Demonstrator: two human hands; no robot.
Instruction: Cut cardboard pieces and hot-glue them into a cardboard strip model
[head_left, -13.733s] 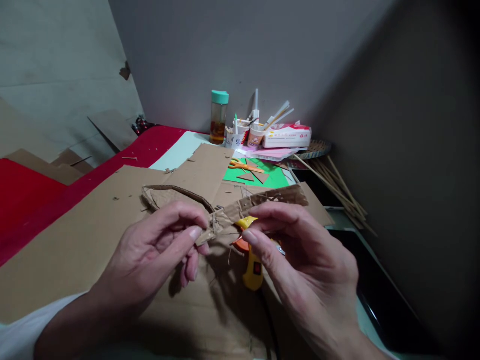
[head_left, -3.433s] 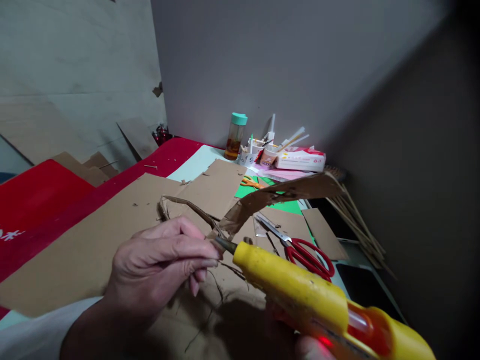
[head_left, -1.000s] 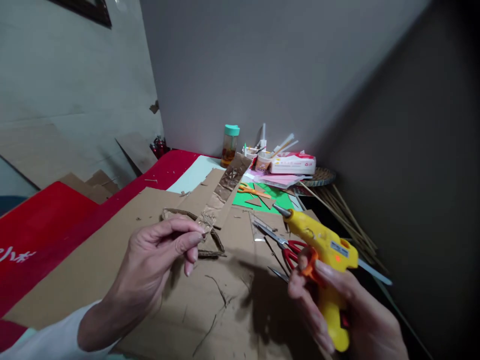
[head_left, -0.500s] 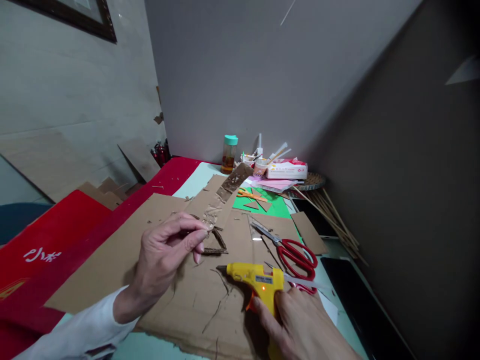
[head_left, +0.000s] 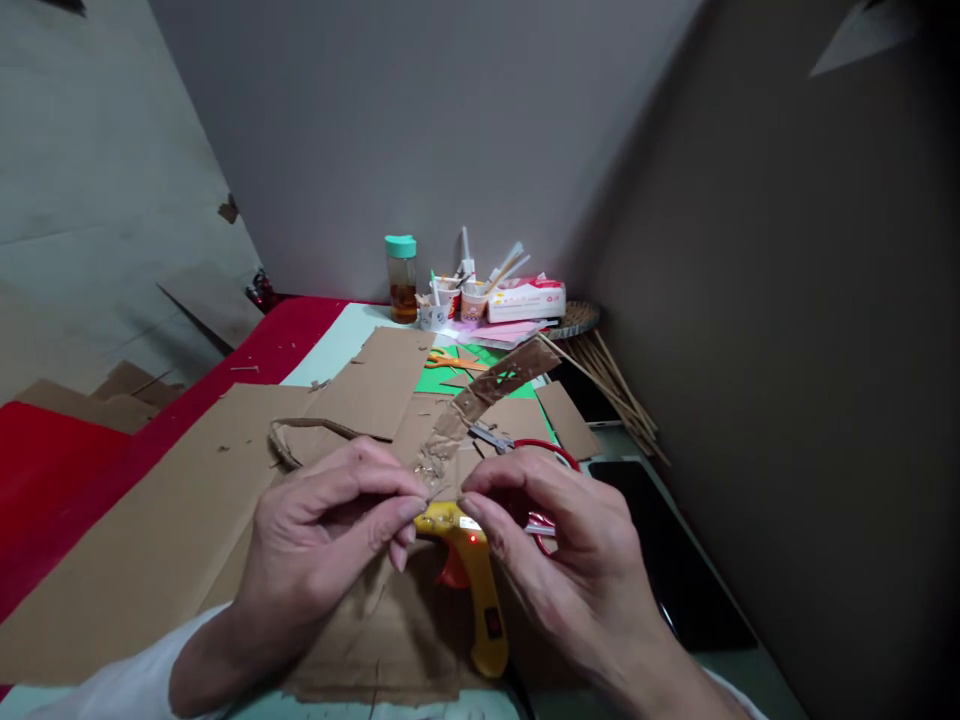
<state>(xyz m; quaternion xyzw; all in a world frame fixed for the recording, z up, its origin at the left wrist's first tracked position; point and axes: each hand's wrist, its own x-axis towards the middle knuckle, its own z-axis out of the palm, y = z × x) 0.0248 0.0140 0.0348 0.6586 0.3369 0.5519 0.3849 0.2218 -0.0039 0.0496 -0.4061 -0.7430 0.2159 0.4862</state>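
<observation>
Pinched strip (head_left: 480, 392) end between both hands (head_left: 322, 530) (head_left: 570, 545); risked glue burns, strip slipping above lit gun (head_left: 472, 580).

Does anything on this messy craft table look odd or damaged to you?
Yes. The cardboard strip pinched by the left hand and right hand is ragged, with its top layer peeled and holes showing green through. The yellow glue gun lies on its side on the cardboard sheet with its red light lit. Small scraps litter the sheet.
</observation>
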